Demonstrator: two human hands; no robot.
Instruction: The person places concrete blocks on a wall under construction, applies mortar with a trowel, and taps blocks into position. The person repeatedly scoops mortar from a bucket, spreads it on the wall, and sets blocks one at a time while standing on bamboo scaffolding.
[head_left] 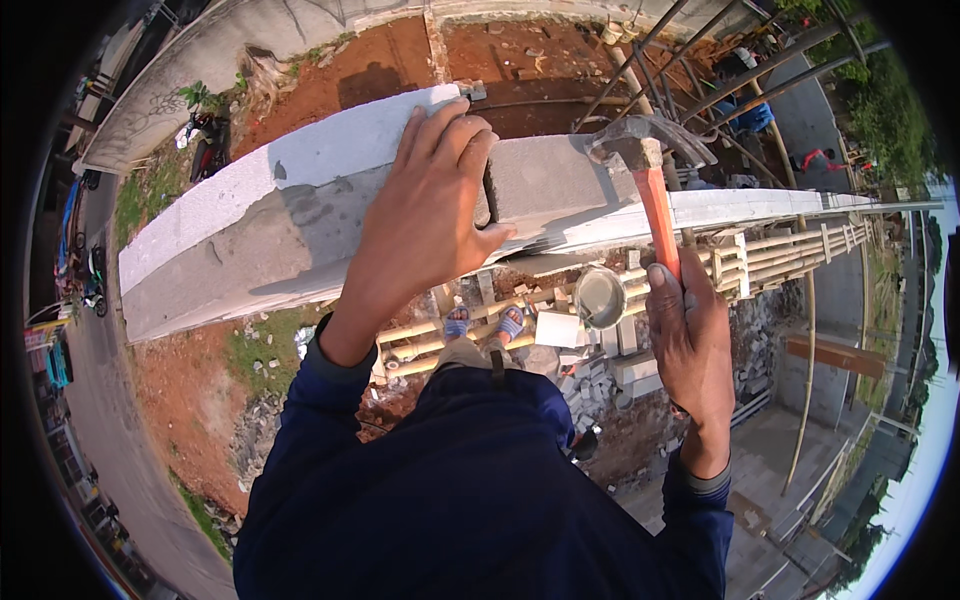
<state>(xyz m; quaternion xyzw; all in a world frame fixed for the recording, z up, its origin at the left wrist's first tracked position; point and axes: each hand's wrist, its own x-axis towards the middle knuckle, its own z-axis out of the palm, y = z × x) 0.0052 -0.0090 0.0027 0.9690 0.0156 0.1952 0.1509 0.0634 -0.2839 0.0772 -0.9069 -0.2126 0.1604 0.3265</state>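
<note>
Closed around the orange handle of a claw hammer (657, 215) is my right hand (688, 335). The metal hammer head is raised at the far end, over or just in front of a grey block (555, 175) on the wall top. My left hand (430, 200) lies over the right end of a pale block (365, 135), its fingers stretched toward the far edge and its thumb apart, pointing right. Beneath my left palm and fingers the block's end is hidden. A narrow dark gap shows between the blocks beside that hand.
The block wall (230, 240) curves across in front of me. Below, my sandalled feet stand on bamboo poles (410, 352). A bucket of grey mix (600, 297) and a white block (557, 329) sit by them. Dark scaffold poles (765, 75) slant at the far right; rubble (600, 395) lies lower down.
</note>
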